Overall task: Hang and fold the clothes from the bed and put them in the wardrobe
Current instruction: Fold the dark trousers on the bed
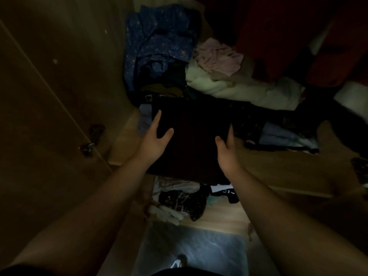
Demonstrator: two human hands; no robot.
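At the far left the wardrobe door (49,108) stands open, its knob catching a little light. Just inside, a blue starred fabric (159,40) lies heaped at the back of the shelf (278,166). In front of it the left hand (157,136) holds the left edge of a folded black garment (191,140), thumb on top; whether its fingers (157,118) curl under the cloth cannot be told in this dim light. The garment sits at the shelf's front edge, partly overhanging it, so it seems to be just going in. The right hand (225,148) holds the opposite edge, thumb over the top, fingers pressed along the side. Behind and to the right lie a pale bundle (229,86) topped by a pink piece (217,56), with red hanging clothes (278,36) above. Below, on a lower shelf, loose dark items (185,202) look unsorted. The bed is out of view, so how much is left cannot be judged; this one fold appears nearly stowed.
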